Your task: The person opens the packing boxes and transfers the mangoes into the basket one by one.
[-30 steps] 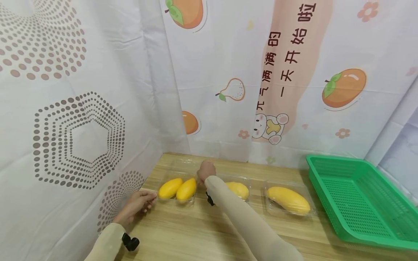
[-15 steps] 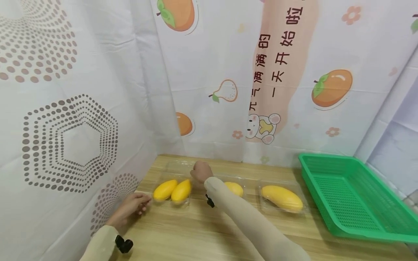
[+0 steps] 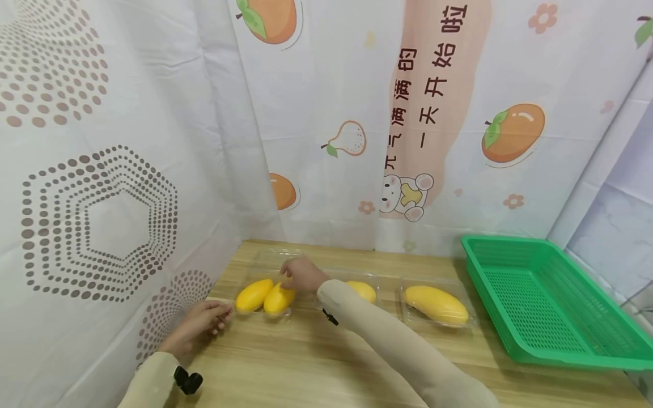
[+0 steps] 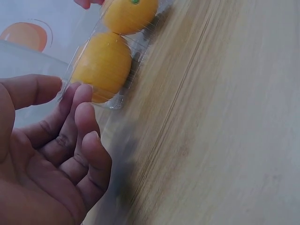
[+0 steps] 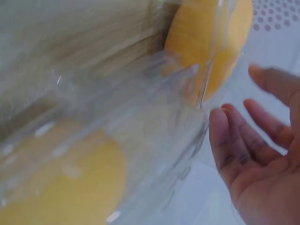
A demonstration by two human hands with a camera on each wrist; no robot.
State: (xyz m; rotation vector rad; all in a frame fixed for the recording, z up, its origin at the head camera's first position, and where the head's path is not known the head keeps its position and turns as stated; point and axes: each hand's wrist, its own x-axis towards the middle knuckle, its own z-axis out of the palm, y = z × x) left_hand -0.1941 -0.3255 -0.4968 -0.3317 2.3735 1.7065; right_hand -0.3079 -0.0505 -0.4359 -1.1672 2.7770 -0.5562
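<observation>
At the left of the table, an open clear plastic box (image 3: 288, 318) contains two yellow mango-like fruits, the left one (image 3: 254, 295) and the right one (image 3: 278, 300). Its raised lid (image 3: 270, 256) stands behind them. My left hand (image 3: 201, 323) holds the box's left rim, the corner lying between thumb and fingertips (image 4: 83, 91). Over the right side of this box is my right hand (image 3: 304, 276). Its fingers are spread and loosely bent beside the clear plastic in the right wrist view, with nothing between them.
A second clear box (image 3: 376, 277) with a yellow fruit (image 3: 362, 291) is partly hidden by my right sleeve. Farther right sits another clear box (image 3: 471, 323) with a long yellow fruit (image 3: 436, 305). A green plastic basket (image 3: 535, 361) stands at the right, before the printed curtain (image 3: 326, 198).
My right hand has moved left from the gap between the boxes to over the right fruit of the left box. The left hand has stayed at the rim. The head view has swung slightly right.
</observation>
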